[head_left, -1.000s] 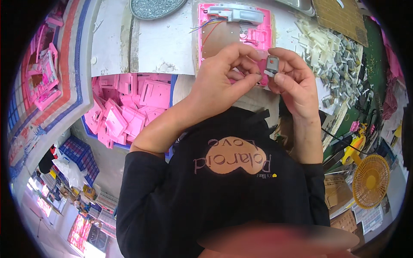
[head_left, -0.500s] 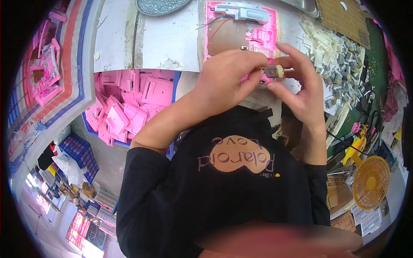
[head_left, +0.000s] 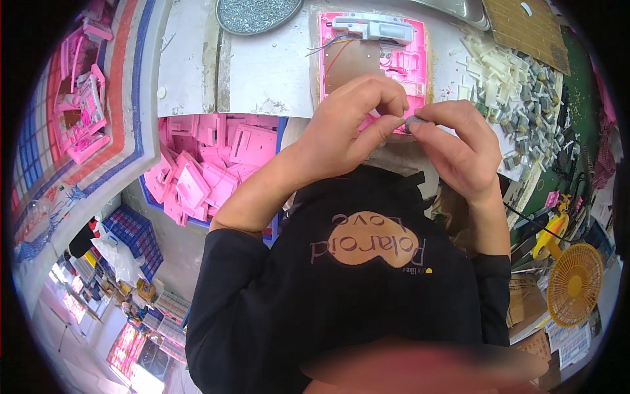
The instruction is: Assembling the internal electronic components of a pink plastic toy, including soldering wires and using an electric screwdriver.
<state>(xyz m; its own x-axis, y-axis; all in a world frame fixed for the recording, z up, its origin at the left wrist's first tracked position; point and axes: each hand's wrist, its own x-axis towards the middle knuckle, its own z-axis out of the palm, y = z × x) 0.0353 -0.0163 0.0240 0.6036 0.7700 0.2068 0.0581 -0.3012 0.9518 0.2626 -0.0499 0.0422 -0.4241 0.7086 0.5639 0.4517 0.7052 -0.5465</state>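
Right hand (head_left: 462, 148) pinching a small grey motor (head_left: 413, 124) near a pink housing (head_left: 410, 61).
The left hand's (head_left: 354, 125) fingers are bunching beside it, their grip unclear; a grey module (head_left: 375, 30) is already sitting in the housing, the motor not yet.

Passage lies over the white surface (head_left: 269, 75) left of the pink casing (head_left: 405, 64); heaped grey parts (head_left: 527, 117) obstruct farther right.

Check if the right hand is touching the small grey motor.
Touching: the head view shows the small grey motor pinched by the right hand between thumb and finger.
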